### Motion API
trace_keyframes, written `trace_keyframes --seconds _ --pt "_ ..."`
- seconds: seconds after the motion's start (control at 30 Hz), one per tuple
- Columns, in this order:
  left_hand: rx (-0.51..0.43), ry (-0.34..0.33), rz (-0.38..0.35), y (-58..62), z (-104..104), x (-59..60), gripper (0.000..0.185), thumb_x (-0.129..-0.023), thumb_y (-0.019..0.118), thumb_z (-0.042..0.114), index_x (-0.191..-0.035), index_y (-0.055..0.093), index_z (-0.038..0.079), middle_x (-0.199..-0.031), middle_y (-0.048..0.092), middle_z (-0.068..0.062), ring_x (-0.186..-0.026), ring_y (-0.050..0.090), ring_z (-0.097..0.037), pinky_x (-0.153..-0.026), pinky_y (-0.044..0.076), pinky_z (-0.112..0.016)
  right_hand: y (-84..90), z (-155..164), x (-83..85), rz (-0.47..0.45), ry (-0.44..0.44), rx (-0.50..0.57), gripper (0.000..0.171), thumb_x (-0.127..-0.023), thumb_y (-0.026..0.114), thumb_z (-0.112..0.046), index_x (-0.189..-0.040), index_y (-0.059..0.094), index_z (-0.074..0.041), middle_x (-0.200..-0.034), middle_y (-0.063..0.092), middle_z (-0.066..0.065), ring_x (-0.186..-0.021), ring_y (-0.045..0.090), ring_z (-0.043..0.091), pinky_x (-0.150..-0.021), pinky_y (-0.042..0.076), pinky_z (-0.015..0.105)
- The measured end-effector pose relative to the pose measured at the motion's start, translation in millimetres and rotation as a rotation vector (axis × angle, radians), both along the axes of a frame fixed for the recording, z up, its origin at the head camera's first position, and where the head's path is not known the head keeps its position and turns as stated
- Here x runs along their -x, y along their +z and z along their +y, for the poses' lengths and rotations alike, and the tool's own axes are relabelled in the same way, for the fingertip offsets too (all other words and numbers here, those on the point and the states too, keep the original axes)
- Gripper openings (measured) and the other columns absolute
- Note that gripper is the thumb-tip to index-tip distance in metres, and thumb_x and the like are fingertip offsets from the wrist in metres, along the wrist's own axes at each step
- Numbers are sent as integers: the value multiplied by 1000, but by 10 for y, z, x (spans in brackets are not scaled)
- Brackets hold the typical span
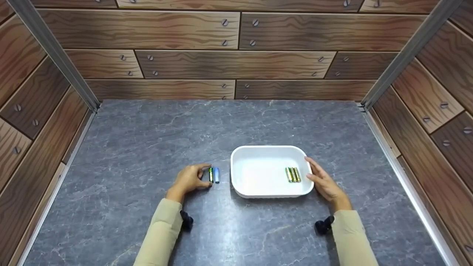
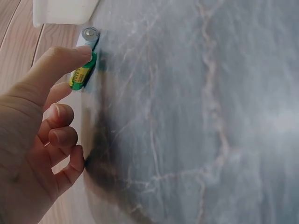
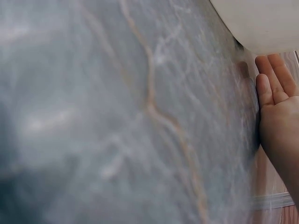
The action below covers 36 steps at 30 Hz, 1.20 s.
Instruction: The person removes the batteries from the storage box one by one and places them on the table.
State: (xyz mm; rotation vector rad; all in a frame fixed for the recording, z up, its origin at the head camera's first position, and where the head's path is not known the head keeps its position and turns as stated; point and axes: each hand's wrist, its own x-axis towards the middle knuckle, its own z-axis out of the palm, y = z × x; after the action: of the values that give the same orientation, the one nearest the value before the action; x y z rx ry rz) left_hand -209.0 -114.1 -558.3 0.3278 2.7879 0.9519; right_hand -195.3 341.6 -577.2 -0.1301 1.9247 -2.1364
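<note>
At the left of the white plastic tub (image 1: 271, 192), my left hand (image 1: 189, 180) has its thumb and index finger at the two ends of a green battery (image 2: 82, 74), pinching it lengthwise. A blue battery (image 1: 217, 175) lies right beside the green one, on its tub side. In the left wrist view the other fingers curl loosely below. My right hand (image 1: 327, 184) rests at the tub's right end, with fingers fairly straight against the rim and outer wall. Several green-and-gold batteries (image 1: 293, 174) lie side by side inside the tub, near that end.
The grey marbled tabletop (image 1: 166, 129) lies beneath everything. Wood-patterned walls (image 1: 236, 64) enclose it at the back and both sides, with metal posts (image 1: 402, 53) in the back corners. Each wrist carries a small black camera (image 1: 187, 221).
</note>
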Motion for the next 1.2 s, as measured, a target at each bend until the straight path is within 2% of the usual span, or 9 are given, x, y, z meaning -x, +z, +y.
trace_keyframes --seconds 0.23,0.47,0.57,0.63,0.77,0.9,1.0,1.2 --pt "-93 27 -5 77 18 -41 55 -76 81 26 -127 63 15 -65 44 7 -56 35 -8 -57 31 -23 31 6 4 -6 16 -30 68 -95 51 -3 -153 14 -1 -140 34 -20 -122 41 -19 -100 35 7" --pt "-164 22 73 177 105 -91 44 -80 78 21 -121 67 11 -68 49 3 -59 38 -9 -60 34 -24 30 10 7 -14 16 -40 69 -96 50 -3 -153 13 -1 -143 32 -17 -122 41 -18 -100 34 8" --pt "-176 2 93 229 160 -106 42 -82 76 20 -121 67 10 -69 52 -2 -60 39 -9 -60 34 -24 26 11 7 -21 14 -41 69 -95 51 -4 -153 13 -2 -145 30 -15 -122 41 -19 -100 34 7" --pt "-183 -9 103 262 200 -116 41 -83 75 21 -121 67 9 -68 52 -2 -59 39 -9 -60 34 -23 22 11 4 -21 11 -35 69 -95 51 -4 -153 13 -1 -142 34 -18 -121 41 -18 -100 34 7" --pt "-203 -50 146 313 287 -138 39 -83 74 19 -119 67 7 -70 58 -10 -59 39 -7 -58 32 -20 18 7 0 -21 13 -29 69 -95 51 -4 -153 13 -2 -138 37 -23 -121 42 -17 -100 35 8" --pt "-214 -91 181 340 372 -156 38 -83 74 20 -117 68 6 -71 59 -11 -60 40 -6 -58 33 -19 17 3 -1 -21 15 -30 69 -95 50 -3 -153 13 -2 -139 36 -21 -122 43 -17 -100 36 9" --pt "-231 -117 208 343 434 -157 37 -82 74 22 -115 69 5 -71 57 -9 -63 41 -7 -60 34 -19 17 2 1 -13 17 -27 69 -95 50 -3 -153 14 -2 -136 39 -25 -121 43 -17 -99 36 9" --pt "-260 -170 198 372 588 -148 37 -84 73 23 -116 68 5 -75 60 -15 -63 41 -7 -61 34 -18 15 4 -5 5 13 -18 68 -95 51 -2 -152 13 1 -131 45 -31 -122 42 -17 -100 35 8"
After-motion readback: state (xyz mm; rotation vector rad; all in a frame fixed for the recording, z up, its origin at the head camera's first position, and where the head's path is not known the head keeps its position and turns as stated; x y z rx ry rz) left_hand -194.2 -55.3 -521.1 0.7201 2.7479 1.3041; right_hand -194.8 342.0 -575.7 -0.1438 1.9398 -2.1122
